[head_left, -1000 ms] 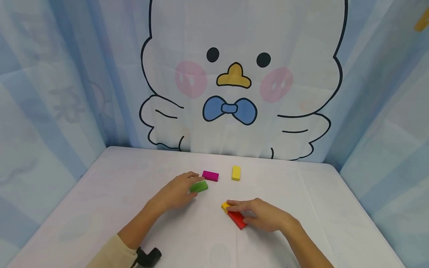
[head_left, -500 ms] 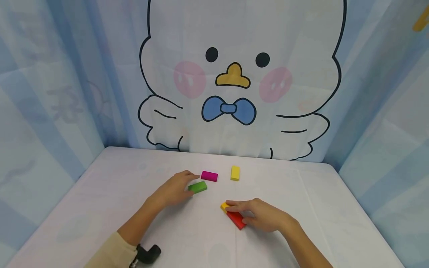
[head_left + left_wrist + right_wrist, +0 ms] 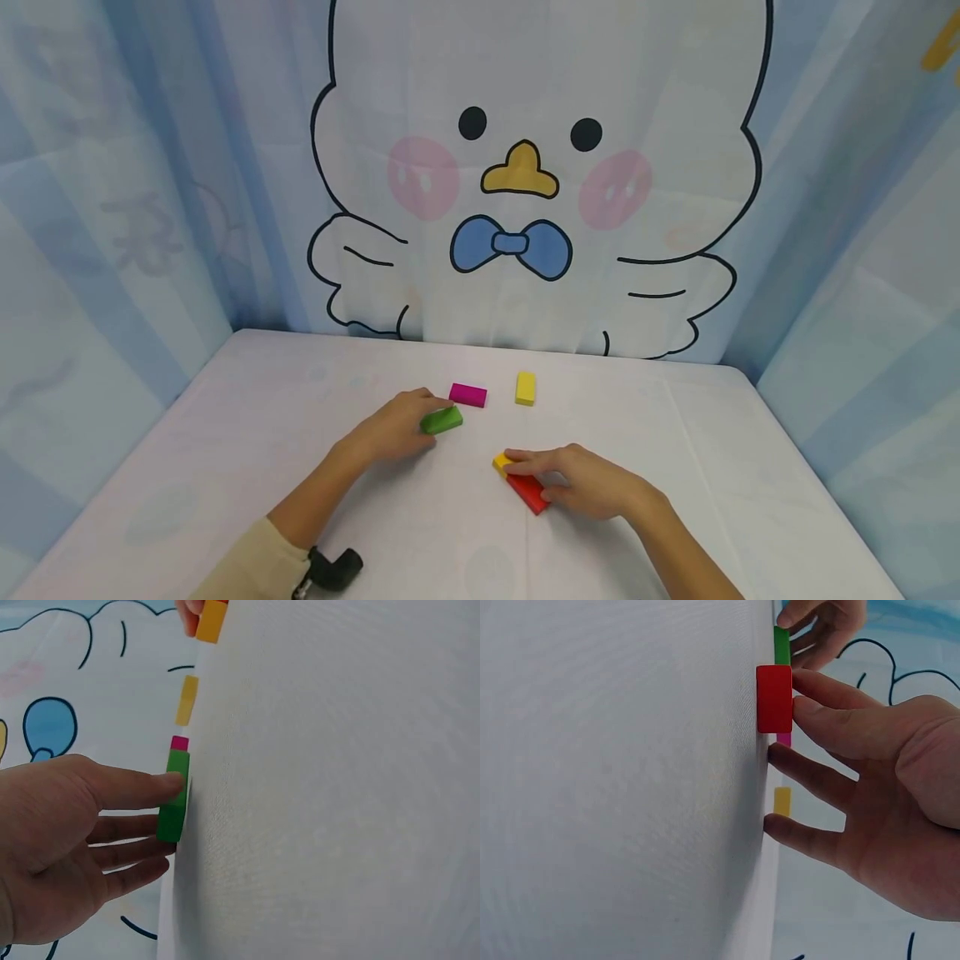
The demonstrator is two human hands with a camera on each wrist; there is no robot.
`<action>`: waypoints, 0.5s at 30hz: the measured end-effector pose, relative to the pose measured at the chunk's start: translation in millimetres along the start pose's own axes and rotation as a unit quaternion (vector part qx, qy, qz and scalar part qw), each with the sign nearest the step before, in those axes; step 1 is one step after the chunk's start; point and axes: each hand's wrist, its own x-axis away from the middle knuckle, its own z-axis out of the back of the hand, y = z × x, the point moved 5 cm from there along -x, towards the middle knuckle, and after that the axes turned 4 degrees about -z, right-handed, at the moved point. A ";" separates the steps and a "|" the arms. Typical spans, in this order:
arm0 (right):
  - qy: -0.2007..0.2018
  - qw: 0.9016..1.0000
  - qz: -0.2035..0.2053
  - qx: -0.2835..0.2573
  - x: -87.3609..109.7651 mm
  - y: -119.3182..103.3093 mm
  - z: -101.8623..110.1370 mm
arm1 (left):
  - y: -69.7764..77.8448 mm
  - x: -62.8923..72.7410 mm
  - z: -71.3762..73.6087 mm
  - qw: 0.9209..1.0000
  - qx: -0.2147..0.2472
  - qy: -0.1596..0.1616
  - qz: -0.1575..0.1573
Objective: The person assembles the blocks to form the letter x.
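In the head view, my left hand [image 3: 402, 425] pinches a green block [image 3: 442, 420] at its left end. The left wrist view has the thumb on the near side of that green block [image 3: 174, 799], with the fingers behind it. My right hand [image 3: 588, 482] rests over a red block [image 3: 527, 492] and an orange-yellow block [image 3: 500, 463] that sit end to end. Its forefingers reach across the orange-yellow one, while the thumb touches the red block [image 3: 775, 699] in the right wrist view. Two lower fingertips of this hand come down at the tabletop.
A magenta block [image 3: 468, 395] lies just beyond the green one, and a yellow block [image 3: 526, 388] stands apart to its right. All are on a white-covered table [image 3: 637, 417]. A curtain [image 3: 517, 308] printed with a cartoon bird hangs behind the table's back edge.
My left hand loosened and drew back slightly from the green block, then closed on it again. The green block has shifted only a little. My right hand has stayed put on its two blocks.
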 end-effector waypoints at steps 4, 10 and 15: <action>-0.002 1.000 -0.002 -0.004 -0.2 1.0 -1.1 | 0.2 -1.0 -1.5 1.000 0.001 -0.002 -0.005; -0.002 1.000 -0.003 -0.003 -0.3 1.1 -1.6 | 2.8 -1.8 -1.7 1.000 -0.001 -0.004 -0.013; -0.001 1.000 -0.003 0.001 -0.3 0.8 -1.2 | 5.2 -2.6 -1.0 1.000 -0.007 -0.003 -0.016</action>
